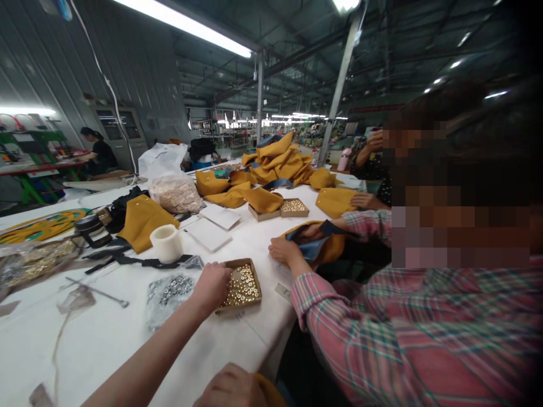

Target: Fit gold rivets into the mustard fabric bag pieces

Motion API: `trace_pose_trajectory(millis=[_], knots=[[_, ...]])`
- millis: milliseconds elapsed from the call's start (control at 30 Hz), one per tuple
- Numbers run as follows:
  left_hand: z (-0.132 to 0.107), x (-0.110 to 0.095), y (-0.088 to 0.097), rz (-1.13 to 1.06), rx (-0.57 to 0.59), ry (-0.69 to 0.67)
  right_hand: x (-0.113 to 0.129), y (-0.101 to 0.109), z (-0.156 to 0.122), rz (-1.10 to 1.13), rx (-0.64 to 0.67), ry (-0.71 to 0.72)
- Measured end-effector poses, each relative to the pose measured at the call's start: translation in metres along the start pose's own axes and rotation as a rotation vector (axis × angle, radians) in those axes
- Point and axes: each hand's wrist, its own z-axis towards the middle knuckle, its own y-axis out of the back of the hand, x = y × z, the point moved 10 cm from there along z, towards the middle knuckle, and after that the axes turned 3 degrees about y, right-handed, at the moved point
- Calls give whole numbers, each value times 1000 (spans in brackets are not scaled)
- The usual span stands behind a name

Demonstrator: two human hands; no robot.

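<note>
Item: shallow cardboard tray [253, 294] of small brass eyelets [241, 285], sitting near the bench's [106, 333] front edge. My left hand [212, 285] is reaching into its near-left corner, fingers curled down among the pieces; whether I am pinching one I cannot tell. They are likely hard, light, smooth and prone to rolling, best pinched singly by the rim. My right hand [231, 387] is resting loosely closed at the bench's front edge, seemingly on mustard fabric [269, 393].
</note>
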Motion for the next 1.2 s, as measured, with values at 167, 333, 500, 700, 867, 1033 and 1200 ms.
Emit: trace_pose_trajectory(millis=[167, 333, 500, 700, 867, 1033, 1200], knots=[[-4, 14, 3, -225, -87, 49, 34, 9, -17, 105, -94, 45], [-9, 49, 11, -307, -129, 138, 55, 12, -33, 192, -121, 81], [-8, 51, 15, -328, -107, 118, 32, 15, -37, 248, -153, 63], [-7, 7, 11, -222, -43, -33, -38, 15, -43, 320, -180, -3], [-2, 1, -5, -198, 18, -83, -81, 12, -52, 401, -178, -7], [3, 1, -10, -119, 2, -106, -101, 8, -61, 450, -164, -23], [5, -5, -8, -61, 2, -120, -104, 2, -67, 495, -149, -51]])
